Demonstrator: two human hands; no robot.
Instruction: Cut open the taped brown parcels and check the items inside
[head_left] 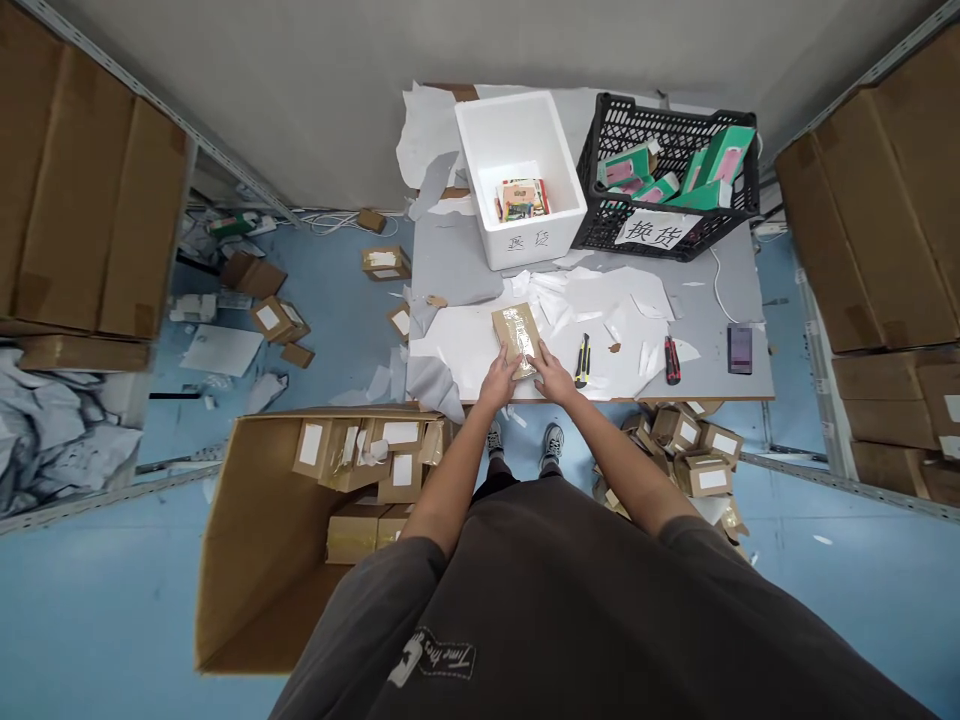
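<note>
A small brown cardboard box (514, 322) with shiny tape and a printed label lies near the front edge of the table. My left hand (499, 380) grips its near left corner, fingers closed against the side. On the near right corner, my right hand (553, 376) has its thumb and fingers pressed to the cardboard. Just right of that hand is a black and yellow utility knife (583, 361). A red and black utility knife (672, 361) lies farther right. Torn white paper (465, 345) spreads under and around the box.
Behind stand a white foam bin (517, 246) holding small packets and a black crate (592, 225) of green boxes. A phone (739, 350) rests at right. A large open carton (259, 540) with parcels is at my left; more parcels (705, 475) pile at right below the table.
</note>
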